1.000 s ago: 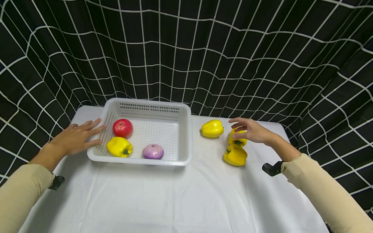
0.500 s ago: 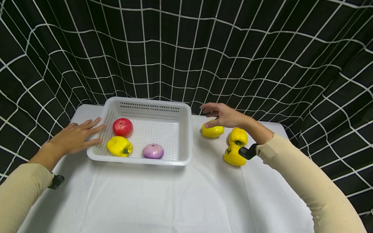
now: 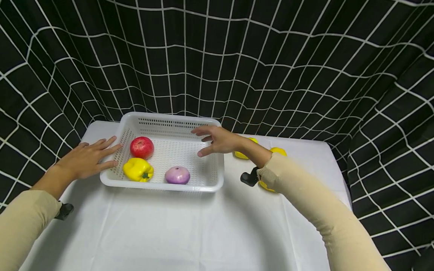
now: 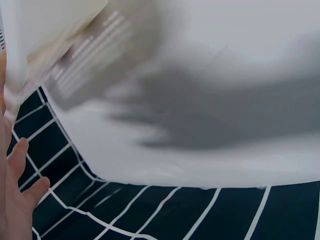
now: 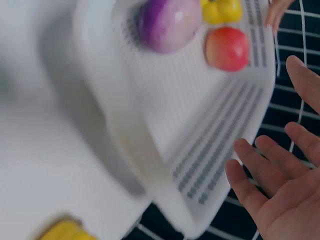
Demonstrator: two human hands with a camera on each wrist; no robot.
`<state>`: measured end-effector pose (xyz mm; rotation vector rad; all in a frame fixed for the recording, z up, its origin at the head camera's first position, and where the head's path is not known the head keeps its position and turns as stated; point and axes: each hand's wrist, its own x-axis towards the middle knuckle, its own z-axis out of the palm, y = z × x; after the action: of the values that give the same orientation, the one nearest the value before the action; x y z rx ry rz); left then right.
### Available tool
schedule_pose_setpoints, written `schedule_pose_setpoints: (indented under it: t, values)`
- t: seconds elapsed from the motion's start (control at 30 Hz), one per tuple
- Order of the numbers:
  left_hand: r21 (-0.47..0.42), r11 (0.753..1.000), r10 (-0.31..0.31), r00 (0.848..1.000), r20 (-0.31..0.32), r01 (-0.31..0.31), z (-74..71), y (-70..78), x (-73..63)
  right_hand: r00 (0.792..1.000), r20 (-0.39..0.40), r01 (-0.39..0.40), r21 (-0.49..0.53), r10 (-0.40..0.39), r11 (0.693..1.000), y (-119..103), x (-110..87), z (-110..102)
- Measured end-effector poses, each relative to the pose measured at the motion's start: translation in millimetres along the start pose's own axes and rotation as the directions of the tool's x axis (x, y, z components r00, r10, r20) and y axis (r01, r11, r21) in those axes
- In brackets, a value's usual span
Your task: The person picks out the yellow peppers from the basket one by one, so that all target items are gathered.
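My left hand rests with straight, spread fingers on the left rim of a white plastic basket. Over the basket's right part hovers my right hand, fingers loosely bent and nothing in them; its empty palm also shows in the right wrist view. Inside the basket lie a red round fruit, a yellow bell pepper and a purple onion. To the right of the basket, a second yellow bell pepper is partly hidden by my right forearm.
Two more yellow peppers, one behind my right sleeve and one under it, lie mostly hidden on the white tablecloth. A black curtain with white grid lines encloses the table's back and sides.
My right hand has moved left, from above the yellow peppers, past the nearest one, to over the basket. My left hand has stayed on the rim, and the produce lies as before.
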<state>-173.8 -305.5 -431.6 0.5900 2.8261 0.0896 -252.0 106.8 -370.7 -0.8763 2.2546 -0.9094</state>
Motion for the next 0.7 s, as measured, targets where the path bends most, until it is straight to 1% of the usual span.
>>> schedule_pose_setpoints:
  t: [0.07, 0.17, 0.37, 0.5, 0.7]
  values:
    - [0.003, 1.000, -0.003, 1.000, -0.001, 0.003, 0.1, -0.1, -0.2, 1.000, 0.014, 0.027, 0.006, -0.027, 1.000, -2.8, 8.5, 9.2]
    - [0.004, 1.000, -0.005, 1.000, -0.007, 0.005, 0.1, 0.1, -0.1, 0.998, 0.034, 0.045, 0.008, -0.045, 0.999, -5.4, 19.7, 21.9]
    - [-0.004, 1.000, -0.005, 1.000, -0.011, 0.005, 0.9, -0.3, -0.9, 0.996, 0.083, 0.025, 0.013, -0.025, 1.000, -10.9, 36.9, 43.9]
    - [-0.014, 1.000, -0.007, 1.000, -0.009, 0.007, 0.7, -0.4, -1.9, 0.994, 0.107, 0.014, -0.003, -0.013, 1.000, -15.8, 47.7, 56.0]
    - [-0.024, 1.000, 0.005, 1.000, -0.011, -0.005, -0.2, -1.8, -1.6, 0.987, 0.158, -0.033, -0.038, 0.038, 0.999, -25.2, 64.2, 71.3]
